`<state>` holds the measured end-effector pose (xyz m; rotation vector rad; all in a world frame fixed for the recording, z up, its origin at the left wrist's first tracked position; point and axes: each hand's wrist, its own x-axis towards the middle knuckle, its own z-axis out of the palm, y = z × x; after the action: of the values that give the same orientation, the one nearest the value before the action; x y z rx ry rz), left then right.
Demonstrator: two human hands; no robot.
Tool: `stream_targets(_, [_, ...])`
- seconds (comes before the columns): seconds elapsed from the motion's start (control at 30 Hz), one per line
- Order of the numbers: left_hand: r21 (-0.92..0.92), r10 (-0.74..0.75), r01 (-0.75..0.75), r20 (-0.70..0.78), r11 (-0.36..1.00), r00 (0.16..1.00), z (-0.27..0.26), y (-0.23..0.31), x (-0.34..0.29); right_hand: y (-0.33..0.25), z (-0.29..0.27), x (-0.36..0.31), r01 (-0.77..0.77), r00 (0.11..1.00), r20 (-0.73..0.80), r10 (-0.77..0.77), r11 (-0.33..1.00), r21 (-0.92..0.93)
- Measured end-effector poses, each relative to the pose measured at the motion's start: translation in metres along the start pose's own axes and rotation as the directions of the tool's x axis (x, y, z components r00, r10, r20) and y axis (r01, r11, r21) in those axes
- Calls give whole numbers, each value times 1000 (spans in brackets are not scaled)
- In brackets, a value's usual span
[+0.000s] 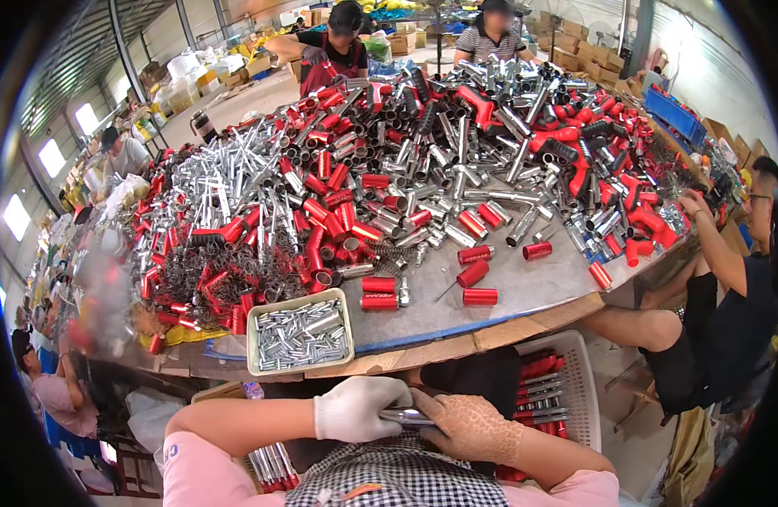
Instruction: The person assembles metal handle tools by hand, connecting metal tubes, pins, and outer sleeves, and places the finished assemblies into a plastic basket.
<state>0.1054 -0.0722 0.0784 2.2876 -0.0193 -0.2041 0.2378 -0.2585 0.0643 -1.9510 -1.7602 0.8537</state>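
Observation:
My left hand (361, 409), in a white glove, and my right hand (463, 420), in a tan patterned glove, meet low in front of my checked apron (389, 477). Both are closed around a shiny metal tube (406, 417) lying crosswise between them. Its ends are covered by my fingers. Just beyond my hands is the table's wooden front edge (457, 347). A cream plastic tray (345, 355) full of small silver pins sits there on the left. Several short red sleeves (480, 297) lie on the tabletop nearby.
A large heap of chrome tubes (440, 160), red handles and springs covers the table. At my right stands a white basket (585, 397) of red-and-silver tools; more tools (273, 465) lie low at my left. Other people sit around the table, one close at the right (718, 296).

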Motion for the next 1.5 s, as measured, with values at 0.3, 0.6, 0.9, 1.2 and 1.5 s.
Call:
stream_targets(0.3, [107, -44, 1, 399, 994, 916, 6, 12, 35, 18, -16, -26, -46, 997, 55, 45, 999, 18])
stream_targets(0.6, [183, -6, -44, 261, 982, 965, 2, 10, 27, 28, -40, -35, -28, 986, 162, 51, 990, -142])
stream_targets(0.9, [255, 52, -72, 87, 964, 995, -47, 18, 65, 47, -13, -36, 106, 994, -84, -73, 859, 501])
stream_targets(1.2, [769, -166, 194, -115, 609, 979, -76, -70, 121, 43, -15, -51, -165, 930, -193, 313, 826, 540])
stream_targets(1.5, [56, -14, 141, -892, 988, 452, -131, -67, 119, 28, -14, -43, -129, 856, -404, 324, 889, 440])
